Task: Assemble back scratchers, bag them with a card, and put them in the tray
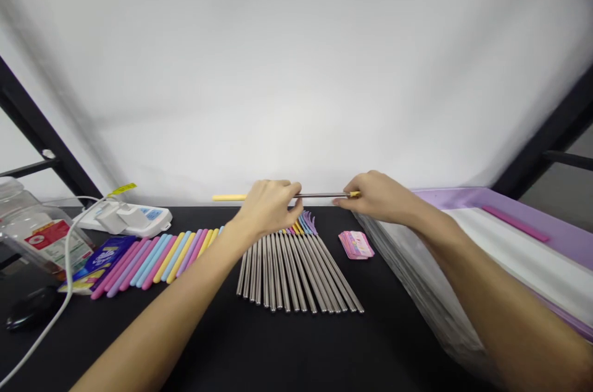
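One yellow-ended steel rod (319, 196) spans the hands above the tabletop's (278, 349) far edge, pinched by the left hand's (271, 204) and right hand's (375, 194) fingers; fanned metal rods (293, 262), apparently unsleeved, remain mid-tabletop, coloured tubes (168, 258) leftward.

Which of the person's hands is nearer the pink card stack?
Right. The right hand appears just above the pink card stack in the picture; the left hand is farther off, up and to its left, by the metal rods.
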The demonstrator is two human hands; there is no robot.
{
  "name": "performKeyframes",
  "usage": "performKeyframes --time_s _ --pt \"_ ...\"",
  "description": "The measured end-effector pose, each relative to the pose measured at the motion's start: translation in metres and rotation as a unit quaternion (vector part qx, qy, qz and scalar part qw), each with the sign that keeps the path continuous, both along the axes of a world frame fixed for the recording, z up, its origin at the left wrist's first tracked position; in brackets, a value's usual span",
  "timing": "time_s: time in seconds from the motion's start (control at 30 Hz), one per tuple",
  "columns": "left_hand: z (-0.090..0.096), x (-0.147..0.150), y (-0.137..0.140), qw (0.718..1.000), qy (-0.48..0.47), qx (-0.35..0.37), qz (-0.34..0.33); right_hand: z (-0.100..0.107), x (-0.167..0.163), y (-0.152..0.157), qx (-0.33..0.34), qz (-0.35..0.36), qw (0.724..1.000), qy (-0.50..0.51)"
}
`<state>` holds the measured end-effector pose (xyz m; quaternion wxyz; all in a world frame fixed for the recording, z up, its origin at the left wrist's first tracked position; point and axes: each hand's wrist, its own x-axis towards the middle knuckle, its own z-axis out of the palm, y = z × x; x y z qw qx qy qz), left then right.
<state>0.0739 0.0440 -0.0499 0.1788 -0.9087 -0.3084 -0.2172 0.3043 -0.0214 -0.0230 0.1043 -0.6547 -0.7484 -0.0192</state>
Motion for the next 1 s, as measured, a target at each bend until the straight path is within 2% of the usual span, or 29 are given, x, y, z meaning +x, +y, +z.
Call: performKeyframes --time_s 0.13,0.2,0.33,0.5,0.6,0.7,0.8,0.9,0.93,1.0 --pt "0.007 -0.028 0.017 0.995 0.008 -0.010 0.099 0.006 0.026 -0.003 -0.001 -0.045 0.999 -0.026" --pt "0.007 -0.036 0.022 0.994 -0.001 -0.033 0.109 0.008 0.032 -0.004 -0.006 -0.062 0.998 -0.033" --pt "0.002 -0.022 0.012 0.998 -0.042 -0.049 0.016 0.003 0.008 -0.003 0.000 -0.027 1.000 -0.016" --pt "-0.008 -0.002 -0.001 0.994 -0.018 -0.057 -0.089 -0.009 -0.027 0.001 0.006 0.006 1.000 -0.012" --pt "-0.012 -0.001 0.001 0.988 0.015 -0.082 -0.133 -0.015 -0.029 0.002 0.003 0.028 1.000 -0.010" --pt "-0.008 -0.010 0.010 0.982 0.052 -0.102 -0.147 -0.018 -0.019 0.004 -0.014 0.045 0.999 0.002" --pt "0.001 -0.034 0.028 0.988 0.064 -0.100 -0.095 -0.014 0.006 0.004 -0.023 0.007 1.000 0.000" --pt "0.009 -0.061 0.042 0.997 0.020 -0.047 0.056 -0.009 0.029 0.001 0.003 -0.064 0.998 -0.028" --pt "0.010 -0.064 0.043 0.997 0.008 -0.035 0.068 -0.008 0.032 0.000 0.008 -0.072 0.997 -0.030" --pt "0.009 -0.059 0.035 0.999 0.013 -0.017 0.042 -0.006 0.026 0.000 0.011 -0.060 0.998 -0.021"
